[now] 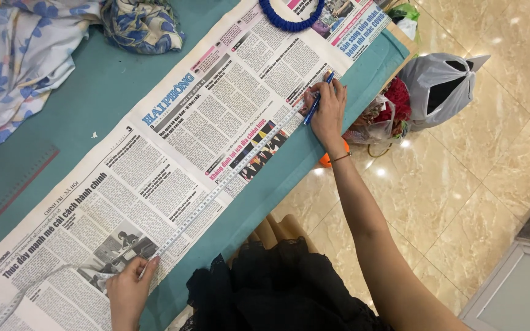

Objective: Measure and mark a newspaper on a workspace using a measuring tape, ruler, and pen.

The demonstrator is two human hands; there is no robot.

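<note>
Two hands [129,288] [328,110], tape measure [228,178] taut diagonally along newspaper [173,165].

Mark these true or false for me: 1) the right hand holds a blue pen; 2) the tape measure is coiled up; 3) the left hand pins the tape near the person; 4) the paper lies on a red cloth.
1) True: the right hand grips a blue pen on the newspaper.
2) False: the tape measure is stretched straight along the paper.
3) True: the left hand presses its near end down.
4) False: the cloth under the paper is teal green.
</note>
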